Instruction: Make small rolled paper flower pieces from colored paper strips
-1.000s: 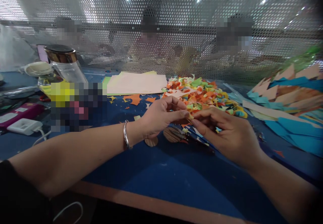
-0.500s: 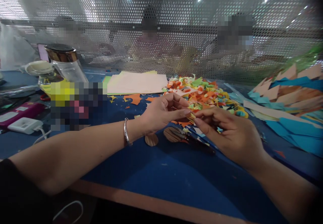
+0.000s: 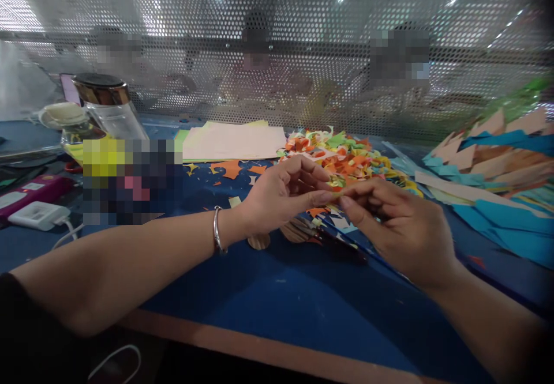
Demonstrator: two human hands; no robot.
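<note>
My left hand (image 3: 281,196) and my right hand (image 3: 398,228) meet fingertip to fingertip above the blue table (image 3: 277,315). Between their thumbs and forefingers they pinch a small yellow piece of paper (image 3: 336,195), mostly covered by the fingers. Just behind it lies a heap of coloured paper scraps (image 3: 346,153), orange, yellow, green and white. Below the hands rest two flat round wood-grained pieces, one a small disc (image 3: 258,241), the other a larger disc (image 3: 298,231) beside a dark, slim tool I cannot name.
Paper sheets (image 3: 234,142) lie at the back. Folded blue and peach paper (image 3: 506,228) is piled at right. A glass bottle (image 3: 115,113), a yellow-filled jar (image 3: 73,136), a white charger (image 3: 38,215) and a purple box (image 3: 34,196) stand left. A perforated metal screen (image 3: 303,72) closes the back; people sit behind it.
My right hand has shifted slightly right and its fingers have rolled on the yellow paper. My left hand stays nearly in place, still pinching. The whole view has drifted a little.
</note>
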